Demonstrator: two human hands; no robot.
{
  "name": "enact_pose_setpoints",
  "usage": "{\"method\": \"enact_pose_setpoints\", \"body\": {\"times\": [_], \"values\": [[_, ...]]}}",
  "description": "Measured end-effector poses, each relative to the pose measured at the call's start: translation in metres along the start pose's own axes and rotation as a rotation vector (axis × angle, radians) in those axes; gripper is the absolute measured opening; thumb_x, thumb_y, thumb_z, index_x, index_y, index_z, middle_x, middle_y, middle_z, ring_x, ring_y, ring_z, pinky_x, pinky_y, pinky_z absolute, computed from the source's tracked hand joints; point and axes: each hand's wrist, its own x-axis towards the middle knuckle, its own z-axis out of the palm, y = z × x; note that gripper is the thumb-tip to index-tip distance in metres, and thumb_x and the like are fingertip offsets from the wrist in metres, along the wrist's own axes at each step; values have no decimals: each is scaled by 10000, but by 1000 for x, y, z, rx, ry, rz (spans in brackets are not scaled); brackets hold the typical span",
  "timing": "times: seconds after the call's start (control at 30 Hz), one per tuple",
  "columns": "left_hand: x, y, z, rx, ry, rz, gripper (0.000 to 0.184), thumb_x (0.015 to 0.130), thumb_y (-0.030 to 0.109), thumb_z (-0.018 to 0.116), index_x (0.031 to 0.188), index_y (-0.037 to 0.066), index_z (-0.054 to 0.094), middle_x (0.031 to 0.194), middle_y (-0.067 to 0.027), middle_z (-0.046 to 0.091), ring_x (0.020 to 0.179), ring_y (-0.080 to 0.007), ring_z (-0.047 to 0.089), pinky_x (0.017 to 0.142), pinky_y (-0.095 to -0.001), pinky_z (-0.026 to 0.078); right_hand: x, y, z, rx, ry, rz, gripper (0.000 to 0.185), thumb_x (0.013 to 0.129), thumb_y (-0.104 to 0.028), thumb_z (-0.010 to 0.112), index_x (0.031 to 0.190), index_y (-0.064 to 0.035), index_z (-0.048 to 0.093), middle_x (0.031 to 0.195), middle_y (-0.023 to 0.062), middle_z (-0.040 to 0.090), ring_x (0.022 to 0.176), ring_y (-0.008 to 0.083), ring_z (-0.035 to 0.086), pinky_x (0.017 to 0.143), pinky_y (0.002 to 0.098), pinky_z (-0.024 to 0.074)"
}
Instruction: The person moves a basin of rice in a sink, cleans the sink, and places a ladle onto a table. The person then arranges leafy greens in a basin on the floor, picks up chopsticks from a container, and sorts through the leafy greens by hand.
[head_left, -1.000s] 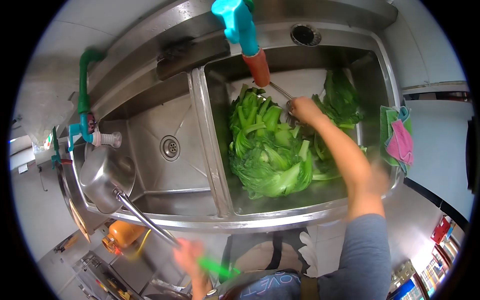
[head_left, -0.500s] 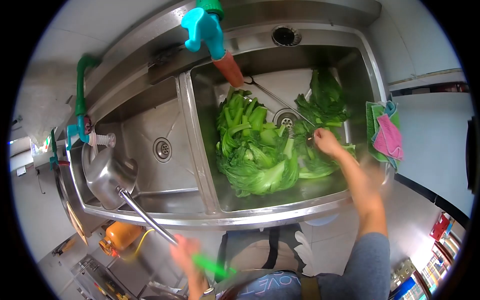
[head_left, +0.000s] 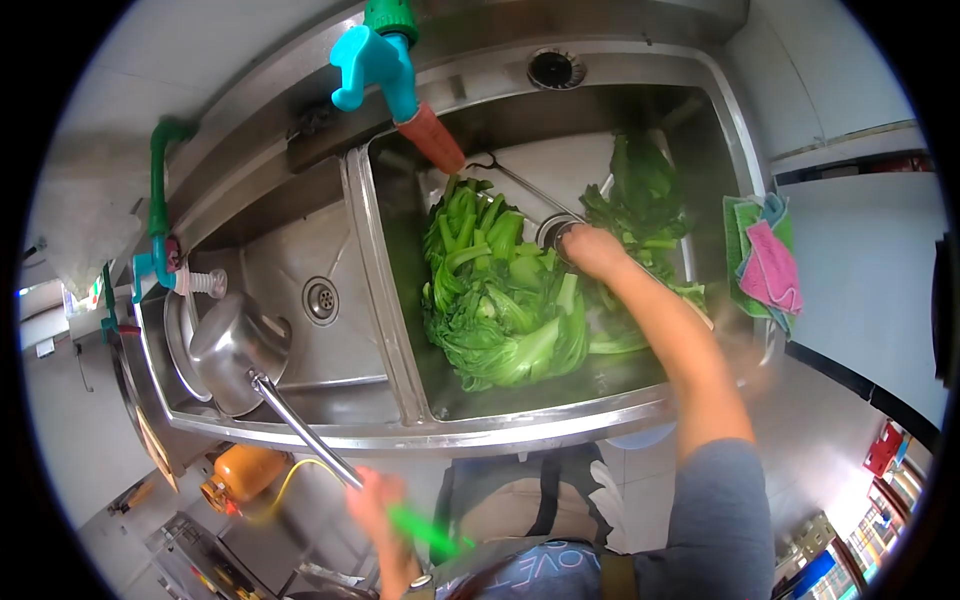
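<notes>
My left hand (head_left: 376, 500) is closed around the long handle of a steel dipper (head_left: 240, 352), whose grip end is green. The dipper's bowl hangs over the left basin's near-left corner. In the right basin, my right hand (head_left: 594, 250) reaches down at the drain (head_left: 553, 232), its fingers curled and their tips hidden; what they hold, if anything, does not show. A thin metal rod with a hooked end (head_left: 520, 180) runs toward that hand. Left of it lies a large heap of leafy green vegetables (head_left: 510, 310). Darker leaves (head_left: 645, 190) lie to its right.
A turquoise tap with a red-brown nozzle (head_left: 432, 140) reaches over the right basin. The left basin (head_left: 322, 240) has its own drain. Cloths (head_left: 768, 265) hang at the right rim. An orange gas cylinder (head_left: 245, 470) stands on the floor at left.
My right hand has moved left from the leaves to the drain. The dipper's bowl has shifted slightly right, still in my left hand. The view has shifted a little.
</notes>
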Motion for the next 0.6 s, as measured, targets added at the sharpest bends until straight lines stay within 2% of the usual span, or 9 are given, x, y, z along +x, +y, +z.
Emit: {"method": "enact_pose_setpoints", "body": {"times": [0.07, 0.17, 0.27, 0.33, 0.43, 0.53, 0.6], "values": [[-1, -2, 0, -2, -12, 8, 154, 823, 114, 479, 707, 102, 378, 473, 53, 308, 370, -57, 303, 428, -204, 262, 2, 6, 17, -160, -197, -87, 147, 715, -95, 500, 762, -31, 624, 839, 140, 608, 805, 270, 593, 683, 351, 482], [-3, 1, 3, -14, 2, -4, 161, 822, 119, 490, 707, 103, 378, 475, 56, 309, 371, -54, 295, 426, -204, 253, 1, 7, 20, -201, -306, -164, 157, 704, -105, 509, 728, -71, 661, 812, 107, 624, 795, 262, 607, 672, 338, 490], [-7, 7, 6, 13, 30, -11, 159, 823, 120, 495, 712, 103, 382, 477, 54, 311, 373, -53, 290, 425, -205, 246, -22, 2, 5, -228, -412, -118, 153, 702, -112, 513, 723, -79, 661, 798, 81, 630, 789, 252, 608, 662, 337, 493], [-5, 5, -2, -9, 32, -5, 154, 823, 117, 495, 716, 103, 385, 481, 54, 312, 376, -51, 289, 425, -205, 245, -46, 11, 13, -252, -485, -172, 149, 700, -119, 519, 720, -68, 657, 806, 100, 627, 777, 252, 609, 640, 340, 494], [-3, 4, -5, -47, 39, 0, 148, 823, 115, 498, 723, 103, 390, 484, 55, 310, 379, -51, 289, 425, -206, 244, -61, 15, 12, -259, -404, -185, 138, 700, -127, 523, 680, -57, 640, 808, 112, 624, 754, 250, 613, 635, 356, 493], [-1, 2, -7, -59, 32, -10, 146, 823, 117, 502, 728, 103, 392, 486, 56, 308, 381, -50, 290, 425, -207, 243, -50, -1, -7, -37, -66, -62, 155, 714, -129, 516, 640, -32, 612, 813, 170, 606, 729, 303, 604, 640, 382, 487], [-3, -1, -8, -53, 38, -30, 147, 824, 118, 503, 729, 104, 392, 487, 57, 306, 382, -50, 290, 425, -206, 243, -33, -10, -6, 172, 102, 131, 159, 720, -117, 506, 637, -15, 596, 786, 195, 598, 721, 337, 590, 646, 396, 479]]}}
